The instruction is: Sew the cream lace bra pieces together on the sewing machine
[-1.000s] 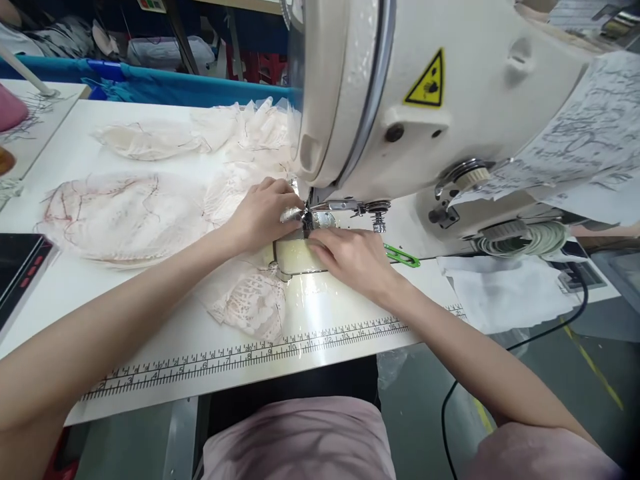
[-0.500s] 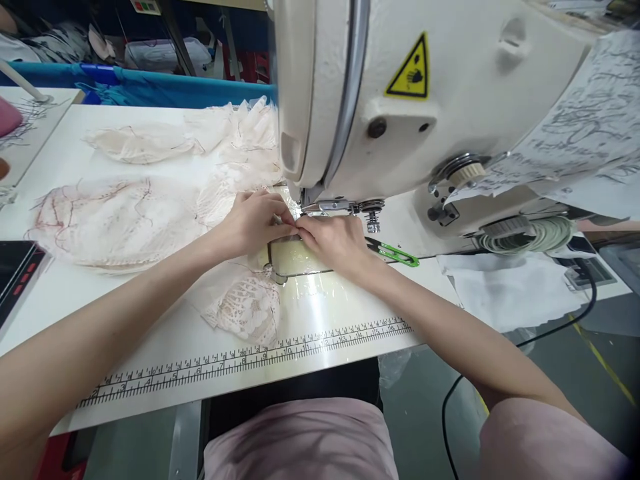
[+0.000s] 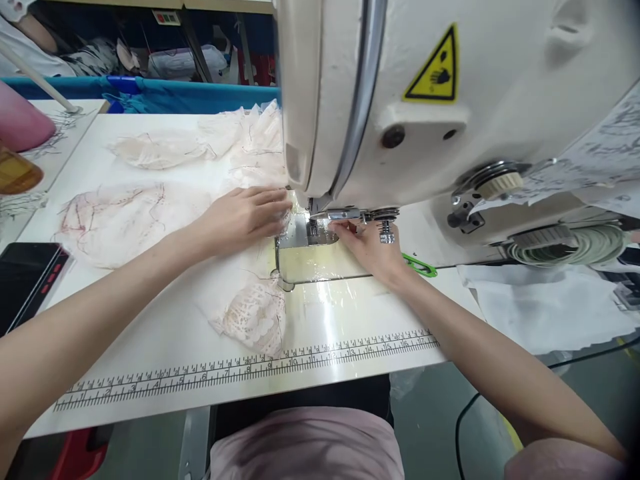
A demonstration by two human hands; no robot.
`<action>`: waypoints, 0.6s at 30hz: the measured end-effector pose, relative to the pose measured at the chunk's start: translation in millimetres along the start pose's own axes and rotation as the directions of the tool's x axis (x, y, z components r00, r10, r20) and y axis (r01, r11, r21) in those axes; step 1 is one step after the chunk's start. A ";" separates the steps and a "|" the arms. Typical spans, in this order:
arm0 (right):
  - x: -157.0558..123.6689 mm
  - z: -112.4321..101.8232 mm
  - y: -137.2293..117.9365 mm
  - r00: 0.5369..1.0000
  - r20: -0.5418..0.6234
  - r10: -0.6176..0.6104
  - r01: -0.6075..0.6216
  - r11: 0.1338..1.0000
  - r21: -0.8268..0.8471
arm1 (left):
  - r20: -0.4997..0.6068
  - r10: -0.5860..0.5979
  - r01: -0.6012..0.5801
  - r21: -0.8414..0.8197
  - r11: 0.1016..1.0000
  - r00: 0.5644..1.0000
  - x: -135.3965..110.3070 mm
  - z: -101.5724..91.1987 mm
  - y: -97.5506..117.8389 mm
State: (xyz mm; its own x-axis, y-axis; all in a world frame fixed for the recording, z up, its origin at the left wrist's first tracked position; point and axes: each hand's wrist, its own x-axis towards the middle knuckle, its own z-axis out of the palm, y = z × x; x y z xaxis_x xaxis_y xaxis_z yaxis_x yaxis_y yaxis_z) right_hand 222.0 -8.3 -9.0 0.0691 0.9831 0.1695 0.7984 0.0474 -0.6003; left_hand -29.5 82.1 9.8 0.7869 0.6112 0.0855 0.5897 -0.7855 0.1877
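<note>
A cream sewing machine [image 3: 425, 100] fills the upper right, its needle over a metal plate [image 3: 310, 257]. My left hand [image 3: 245, 213] lies flat with fingers stretched out on pale lace fabric [image 3: 250, 313] just left of the needle. My right hand [image 3: 367, 243] is under the machine head to the right of the needle, fingers curled near the presser foot; whether it grips anything is hidden. Green thread snips [image 3: 420, 267] lie just behind my right wrist.
More lace pieces [image 3: 125, 220] are spread over the white table [image 3: 150, 373], which has a ruler printed along its front edge. A black control panel [image 3: 25, 277] sits at the left. White cloth [image 3: 540, 307] and a black cable hang at the right.
My hands have parted: the left has flattened on the fabric left of the needle, and the right has shifted right under the machine head, uncovering the metal plate.
</note>
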 end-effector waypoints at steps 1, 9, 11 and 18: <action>0.5 0.1 0.4 1.000 -0.002 0.002 -0.001 1.000 0.012 | -0.036 -0.030 0.031 0.030 0.999 0.999 3.9 0.8 1.8; 0.2 2.2 5.3 1.000 -0.002 -0.026 0.026 1.000 -0.010 | -0.020 -0.127 0.129 0.124 0.984 0.992 8.6 -9.2 7.1; 1.0 3.4 6.5 1.000 0.003 -0.028 0.028 0.999 -0.025 | -0.044 -0.151 0.155 0.132 0.979 0.988 5.0 -6.8 5.6; 3.0 2.5 5.7 0.999 0.025 -0.044 0.046 0.995 -0.091 | -0.263 -0.326 0.277 -0.207 0.938 0.908 15.7 -1.9 -1.3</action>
State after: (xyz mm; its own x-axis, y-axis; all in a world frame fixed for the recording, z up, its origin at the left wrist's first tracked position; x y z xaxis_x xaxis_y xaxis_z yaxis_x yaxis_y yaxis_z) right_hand 225.3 -4.7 -13.9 0.0189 0.9843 0.1756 0.8520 0.0760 -0.5179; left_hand -18.3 92.8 12.8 0.4743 0.8367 0.2739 0.7335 -0.5476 0.4025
